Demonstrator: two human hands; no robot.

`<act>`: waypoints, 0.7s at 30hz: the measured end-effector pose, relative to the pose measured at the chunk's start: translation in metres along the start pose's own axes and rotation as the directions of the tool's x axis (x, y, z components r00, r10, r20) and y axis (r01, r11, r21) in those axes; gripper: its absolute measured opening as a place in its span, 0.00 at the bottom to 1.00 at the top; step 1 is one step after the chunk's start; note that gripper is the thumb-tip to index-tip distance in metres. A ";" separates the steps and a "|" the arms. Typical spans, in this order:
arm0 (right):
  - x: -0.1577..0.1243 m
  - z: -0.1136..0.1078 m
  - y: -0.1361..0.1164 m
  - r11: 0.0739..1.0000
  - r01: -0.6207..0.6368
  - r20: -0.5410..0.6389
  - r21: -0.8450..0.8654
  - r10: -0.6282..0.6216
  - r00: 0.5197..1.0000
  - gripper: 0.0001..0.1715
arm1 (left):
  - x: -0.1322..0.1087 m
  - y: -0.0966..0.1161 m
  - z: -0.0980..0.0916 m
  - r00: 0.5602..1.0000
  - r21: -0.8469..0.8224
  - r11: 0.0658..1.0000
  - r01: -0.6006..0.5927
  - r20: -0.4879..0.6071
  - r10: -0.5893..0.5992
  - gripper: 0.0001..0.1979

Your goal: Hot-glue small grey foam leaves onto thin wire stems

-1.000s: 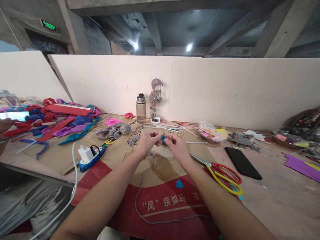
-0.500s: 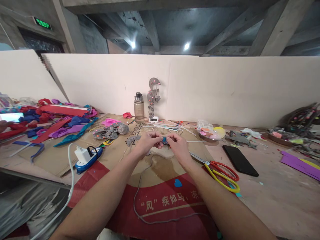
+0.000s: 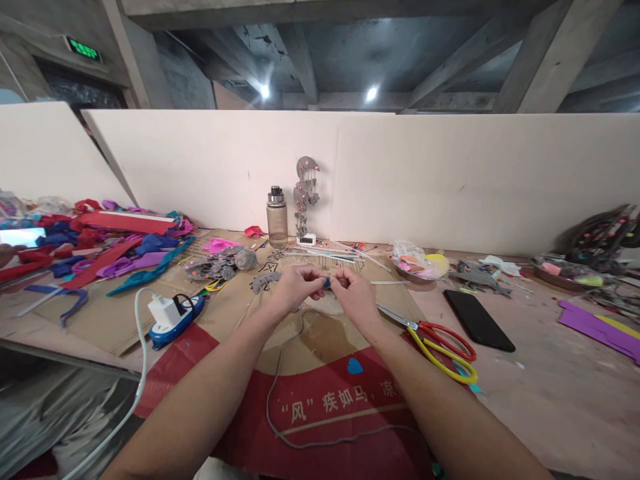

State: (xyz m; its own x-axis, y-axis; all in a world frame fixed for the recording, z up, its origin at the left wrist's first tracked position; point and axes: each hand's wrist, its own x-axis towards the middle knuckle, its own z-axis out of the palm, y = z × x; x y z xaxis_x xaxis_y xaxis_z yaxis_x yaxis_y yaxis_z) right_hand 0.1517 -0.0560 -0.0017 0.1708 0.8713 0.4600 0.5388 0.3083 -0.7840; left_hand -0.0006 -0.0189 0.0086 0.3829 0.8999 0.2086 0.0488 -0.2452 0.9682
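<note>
A small blue piece (image 3: 327, 283) is pinched between the fingertips of my left hand (image 3: 299, 288) and my right hand (image 3: 354, 295), above the cardboard. Its exact kind is too small to make out. Under my hands a grey cord (image 3: 278, 373) curls down over the cardboard sheet (image 3: 240, 407), which has a red printed part. A blue heart-shaped piece (image 3: 355, 365) lies on that red part. Just left of my left hand is a grey felt-like piece (image 3: 266, 281). Scissors (image 3: 443, 347) with one red and one yellow handle lie beside my right forearm.
A bottle (image 3: 277, 219) and a small white clock (image 3: 307, 239) stand at the back by the white panel. Left are a blue power strip (image 3: 176, 325) and heaped coloured fabric (image 3: 127, 250). A phone (image 3: 479, 321) and a bowl of scraps (image 3: 421, 267) lie right.
My fingertips have drawn slightly closer around the blue piece, and less of it shows. The other things keep their places, with a slight shift of the whole view.
</note>
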 end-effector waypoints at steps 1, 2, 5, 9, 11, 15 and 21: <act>0.000 0.001 0.000 1.000 0.011 0.021 0.017 -0.011 1.000 0.11 | 0.000 0.000 -0.001 1.000 0.001 1.000 -0.013 -0.027 0.013 0.08; -0.001 0.001 0.000 0.999 0.015 0.044 0.045 -0.017 0.999 0.12 | 0.000 0.000 -0.002 0.998 -0.002 1.000 -0.028 -0.053 0.028 0.08; -0.003 0.003 0.000 0.993 0.006 0.090 0.118 -0.016 0.996 0.15 | 0.003 -0.001 -0.009 0.988 0.003 0.998 -0.062 -0.141 0.062 0.09; -0.010 0.004 -0.001 0.991 0.057 0.193 0.121 -0.080 0.978 0.15 | 0.011 -0.008 -0.025 0.939 0.055 0.993 -0.107 -0.323 0.119 0.11; -0.011 0.002 -0.002 0.981 0.136 0.327 0.139 -0.175 0.929 0.15 | 0.015 -0.012 -0.032 0.901 0.050 0.988 -0.148 -0.405 0.155 0.12; 0.000 -0.010 0.007 0.988 0.100 0.366 0.119 -0.137 0.920 0.22 | 0.018 -0.010 -0.038 0.856 -0.113 0.965 -0.236 -0.494 0.151 0.13; 0.024 -0.033 0.040 0.942 -0.067 0.006 -0.330 0.073 0.997 0.19 | 0.014 0.001 -0.032 0.853 -0.277 0.914 -0.296 -0.508 0.122 0.12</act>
State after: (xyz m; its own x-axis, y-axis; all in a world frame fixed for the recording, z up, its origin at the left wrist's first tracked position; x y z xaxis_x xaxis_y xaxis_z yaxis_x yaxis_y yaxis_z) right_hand 0.2045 -0.0348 -0.0084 0.2049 0.8936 0.3993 0.7681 0.1060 -0.6315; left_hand -0.0246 0.0050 0.0164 -0.1365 0.9205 0.3660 -0.3247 -0.3906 0.8614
